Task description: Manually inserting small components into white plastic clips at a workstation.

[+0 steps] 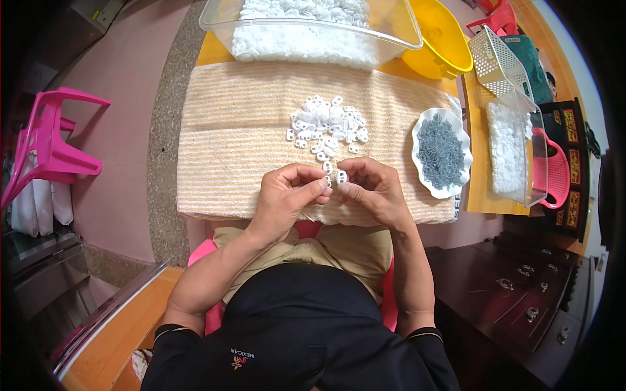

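Observation:
My left hand and my right hand meet over the near part of a striped towel. Between my right thumb and fingers is a small white oval plastic piece with two holes. The left fingertips pinch a similar small white plastic part, mostly covered by the thumb. Another two-holed white piece shows just beyond the left fingertips; whether it touches them, I cannot tell. Farther out lies a loose heap of such white pieces.
A scalloped white dish of small grey-blue parts stands to the right. At the back are a clear bin full of white pieces and a yellow basin. Another clear bin stands far right. A pink stool is at left.

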`<state>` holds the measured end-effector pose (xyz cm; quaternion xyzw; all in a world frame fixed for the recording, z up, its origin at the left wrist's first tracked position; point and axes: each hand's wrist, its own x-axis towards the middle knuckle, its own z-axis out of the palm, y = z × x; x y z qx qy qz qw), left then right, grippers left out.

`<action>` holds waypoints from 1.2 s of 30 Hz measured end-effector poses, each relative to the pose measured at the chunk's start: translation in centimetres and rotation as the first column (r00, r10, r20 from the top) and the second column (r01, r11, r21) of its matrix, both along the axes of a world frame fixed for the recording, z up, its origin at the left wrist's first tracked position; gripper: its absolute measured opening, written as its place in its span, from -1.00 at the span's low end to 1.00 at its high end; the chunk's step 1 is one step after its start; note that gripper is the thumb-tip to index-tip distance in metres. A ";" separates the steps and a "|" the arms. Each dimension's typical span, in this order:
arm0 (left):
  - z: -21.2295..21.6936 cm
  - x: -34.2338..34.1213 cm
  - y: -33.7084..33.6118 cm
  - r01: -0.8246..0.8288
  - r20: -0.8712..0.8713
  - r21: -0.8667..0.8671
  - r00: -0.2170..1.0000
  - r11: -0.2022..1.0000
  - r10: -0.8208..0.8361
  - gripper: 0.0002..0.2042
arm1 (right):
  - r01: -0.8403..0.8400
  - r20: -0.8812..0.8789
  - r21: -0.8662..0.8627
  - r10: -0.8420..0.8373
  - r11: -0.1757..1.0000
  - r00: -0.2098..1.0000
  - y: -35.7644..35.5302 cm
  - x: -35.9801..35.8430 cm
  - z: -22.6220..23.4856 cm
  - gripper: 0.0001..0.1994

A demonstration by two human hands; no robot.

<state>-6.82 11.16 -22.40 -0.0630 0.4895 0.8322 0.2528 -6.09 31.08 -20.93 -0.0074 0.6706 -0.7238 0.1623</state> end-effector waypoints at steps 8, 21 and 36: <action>0.1 0.0 0.1 0.010 0.008 -0.004 1.000 1.000 -0.009 -0.84 | 0.019 0.046 -0.060 -0.016 0.998 0.999 -0.2 0.1 0.4 -0.70; 0.3 -0.1 0.1 0.018 0.015 0.006 1.000 1.000 -0.018 -0.85 | -0.039 0.050 -0.014 0.040 0.999 0.998 0.0 0.1 -0.1 -0.69; 0.4 -0.1 0.0 0.033 0.055 0.045 0.998 0.998 -0.036 -0.86 | 0.008 0.110 -0.100 0.003 0.995 0.994 -0.6 0.3 0.2 -0.69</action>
